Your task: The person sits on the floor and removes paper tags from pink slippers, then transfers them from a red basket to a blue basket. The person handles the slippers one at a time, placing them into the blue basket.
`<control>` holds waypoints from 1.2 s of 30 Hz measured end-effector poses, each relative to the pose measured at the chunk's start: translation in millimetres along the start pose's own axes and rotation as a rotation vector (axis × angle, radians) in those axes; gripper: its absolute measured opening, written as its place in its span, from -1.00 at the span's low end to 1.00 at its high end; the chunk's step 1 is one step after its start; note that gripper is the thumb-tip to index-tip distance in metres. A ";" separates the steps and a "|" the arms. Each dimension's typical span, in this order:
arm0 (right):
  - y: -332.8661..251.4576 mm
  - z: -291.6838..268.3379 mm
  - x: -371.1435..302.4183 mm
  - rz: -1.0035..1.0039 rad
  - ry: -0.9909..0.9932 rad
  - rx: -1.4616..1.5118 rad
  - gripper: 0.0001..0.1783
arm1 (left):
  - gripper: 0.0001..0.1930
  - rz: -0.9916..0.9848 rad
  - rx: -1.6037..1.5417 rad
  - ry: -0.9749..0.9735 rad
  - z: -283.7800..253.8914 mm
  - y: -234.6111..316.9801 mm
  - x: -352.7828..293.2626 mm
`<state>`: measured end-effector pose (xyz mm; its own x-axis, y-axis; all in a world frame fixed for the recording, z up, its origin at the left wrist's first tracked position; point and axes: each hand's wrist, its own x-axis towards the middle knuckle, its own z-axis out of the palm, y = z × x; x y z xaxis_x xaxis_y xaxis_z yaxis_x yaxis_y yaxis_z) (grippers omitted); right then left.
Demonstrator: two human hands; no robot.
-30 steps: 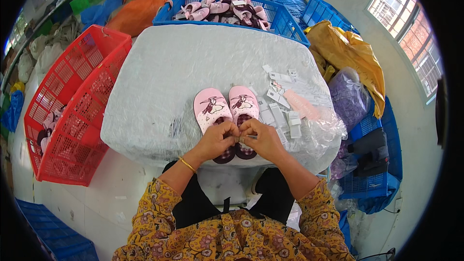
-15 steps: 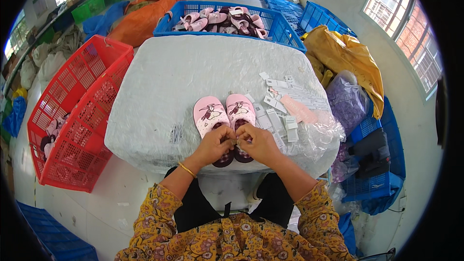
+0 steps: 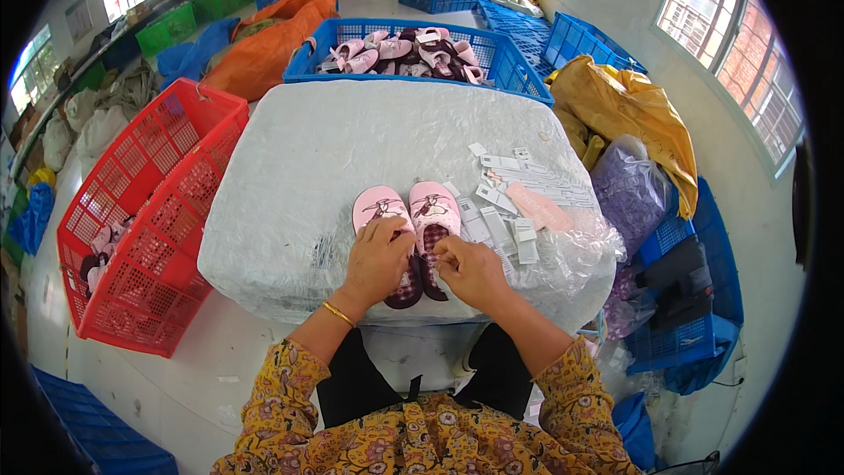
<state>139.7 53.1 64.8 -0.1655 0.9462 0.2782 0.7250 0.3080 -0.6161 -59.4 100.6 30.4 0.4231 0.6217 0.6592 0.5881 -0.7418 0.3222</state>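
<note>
A pair of small pink slippers (image 3: 409,211) with dark checked lining lies side by side on a big white plastic-wrapped bale (image 3: 369,141). My left hand (image 3: 378,259) rests on the heel of the left slipper, fingers curled over it. My right hand (image 3: 470,268) sits at the heel of the right slipper, fingertips pinched together where the two slippers meet. What the fingers pinch is too small to make out. White paper tags (image 3: 505,211) and a pink strip (image 3: 538,208) lie scattered just right of the slippers.
A red crate (image 3: 141,211) with a few slippers stands at my left. A blue crate (image 3: 413,48) full of pink slippers stands behind the bale. A yellow sack (image 3: 633,110), a purple bag (image 3: 629,193) and blue crates (image 3: 694,299) are at the right.
Both hands stay at the slipper heels, working between the two shoes with small finger movements. The view has shifted slightly; the slippers have not moved on the bale.
</note>
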 end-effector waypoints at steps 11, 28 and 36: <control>4.5 -18.4 -64.2 0.123 0.246 0.361 -0.80 | -0.53 0.213 0.197 -0.195 8.5 -24.1 14.8; 165.2 11.0 -218.2 0.362 0.400 -0.096 -0.89 | -0.81 0.304 0.302 -0.391 28.8 -32.4 48.4; 168.6 14.1 -207.5 0.309 0.444 -0.272 -0.90 | -0.79 0.020 0.146 -0.381 -0.4 -17.8 71.5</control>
<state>286.8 -89.9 -107.2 0.3326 0.8378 0.4329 0.8494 -0.0668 -0.5235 -39.9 158.1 72.1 0.6448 0.6762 0.3563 0.6571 -0.7286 0.1934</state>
